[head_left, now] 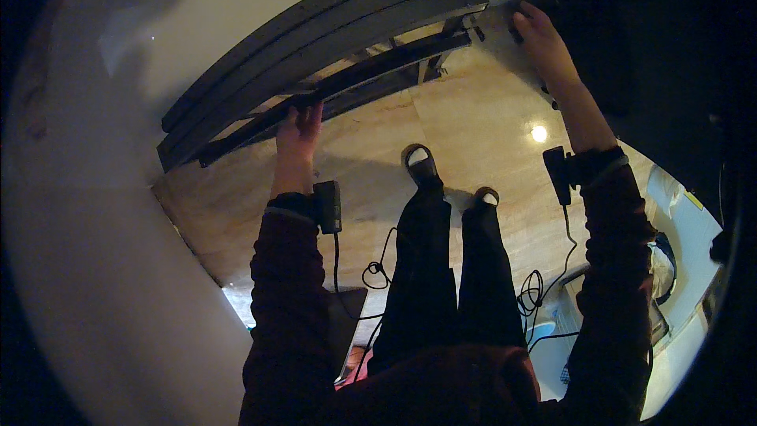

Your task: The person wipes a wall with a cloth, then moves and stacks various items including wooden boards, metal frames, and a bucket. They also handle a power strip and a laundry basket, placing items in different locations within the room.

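Observation:
A long dark slatted rack (331,28) stands along the pale wall at the upper left, with lower rails under its top boards. My left hand (300,132) reaches up to its near lower rail, fingers closed over the edge. Beyond the rack's right end, my right hand (546,46) is raised beside a large dark piece (623,55) whose shape is lost in shadow. The fingers there are bent in, and whatever they grip is too dark to make out. Each wrist wears a black strap with a small black box (327,207) and cable.
My feet in dark slippers (419,164) stand on a light wood-look floor (371,166). Loose black cables (532,292) hang beside both legs. A pale wall (95,268) rises at the left. At the lower right, a tray-like item (661,323) lies near a light blue surface (678,209).

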`<state>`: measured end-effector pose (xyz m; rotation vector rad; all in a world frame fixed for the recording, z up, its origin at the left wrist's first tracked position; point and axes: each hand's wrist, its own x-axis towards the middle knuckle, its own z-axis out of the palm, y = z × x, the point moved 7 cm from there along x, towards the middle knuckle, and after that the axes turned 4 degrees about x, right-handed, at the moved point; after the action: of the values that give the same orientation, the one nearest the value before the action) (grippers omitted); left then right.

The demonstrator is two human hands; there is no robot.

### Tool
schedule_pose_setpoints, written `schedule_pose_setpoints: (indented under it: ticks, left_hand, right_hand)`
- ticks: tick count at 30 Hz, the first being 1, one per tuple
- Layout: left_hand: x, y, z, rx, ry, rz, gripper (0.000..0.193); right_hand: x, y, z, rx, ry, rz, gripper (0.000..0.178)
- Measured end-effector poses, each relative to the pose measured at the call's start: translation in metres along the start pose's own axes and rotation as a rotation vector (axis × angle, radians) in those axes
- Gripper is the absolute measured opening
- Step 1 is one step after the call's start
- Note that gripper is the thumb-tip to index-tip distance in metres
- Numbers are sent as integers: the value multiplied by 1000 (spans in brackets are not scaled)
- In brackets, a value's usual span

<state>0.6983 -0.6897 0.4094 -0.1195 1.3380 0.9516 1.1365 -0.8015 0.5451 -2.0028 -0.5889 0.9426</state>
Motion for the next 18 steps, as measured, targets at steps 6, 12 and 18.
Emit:
schedule_pose_setpoints:
  ticks: [6, 12, 18]
  left_hand:
    - [14, -5, 3, -68, -86, -13, 20]
    - [18, -22, 0, 9, -3, -143, 21]
    - [15, -32, 12, 26, 138, -156, 20]
  right_hand:
    - [0, 27, -7, -75, 10, -3, 52]
    - [-7, 54, -15, 21, -20, 55, 49]
    - [-8, 76, -27, 106, -23, 139, 45]
